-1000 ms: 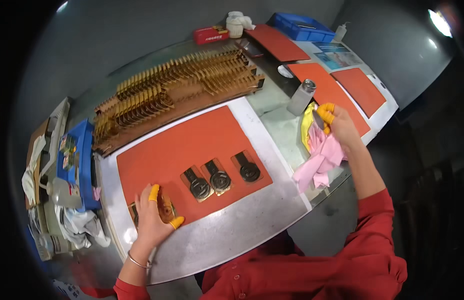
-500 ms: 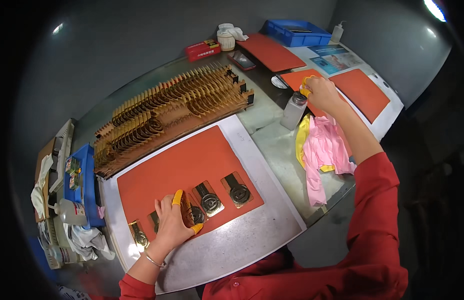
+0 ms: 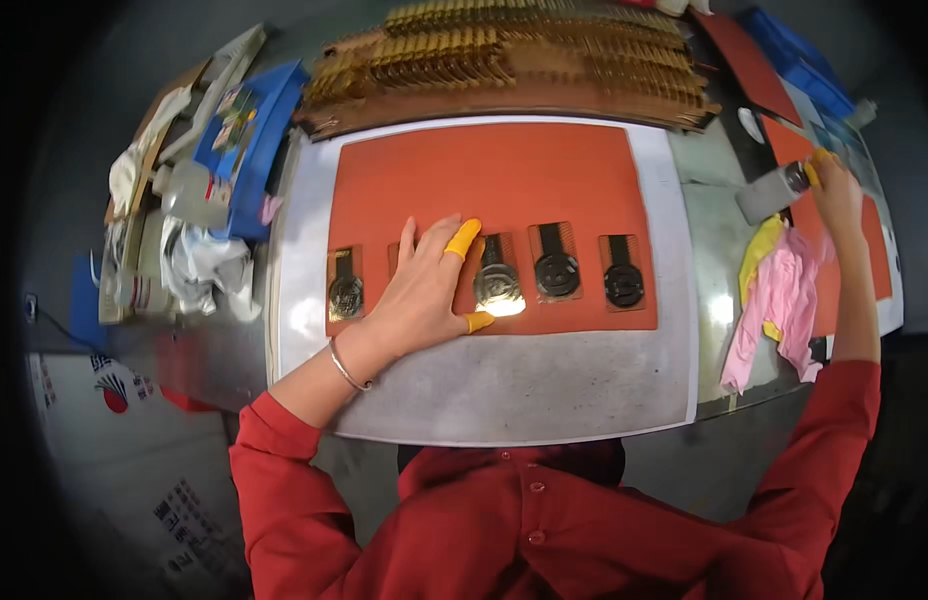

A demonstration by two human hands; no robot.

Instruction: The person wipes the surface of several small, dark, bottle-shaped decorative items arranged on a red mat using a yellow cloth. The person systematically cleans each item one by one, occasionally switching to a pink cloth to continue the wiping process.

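My left hand [image 3: 422,288], with yellow finger cots on thumb and forefinger, lies flat on an orange mat [image 3: 494,165], covering one of a row of round dark medals. The thumb and forefinger flank a shiny medal [image 3: 498,284]. More medals lie at the left [image 3: 345,293] and to the right [image 3: 557,272] [image 3: 623,283]. My right hand [image 3: 834,190] reaches far right and grips the top of a grey bottle [image 3: 769,192] standing on the metal table. A pink and yellow cloth [image 3: 779,305] lies under that forearm.
Rows of gold-coloured parts on a brown tray [image 3: 524,60] fill the far side. A blue tray [image 3: 249,140], rags and bottles [image 3: 194,255] crowd the left. More orange mats [image 3: 749,65] and a blue bin [image 3: 799,60] lie at the far right. A grey sheet [image 3: 544,380] lies near me.
The view swung so the mat is now straight ahead. My left hand slid right along the medal row. My right hand left the cloth and took hold of the bottle.
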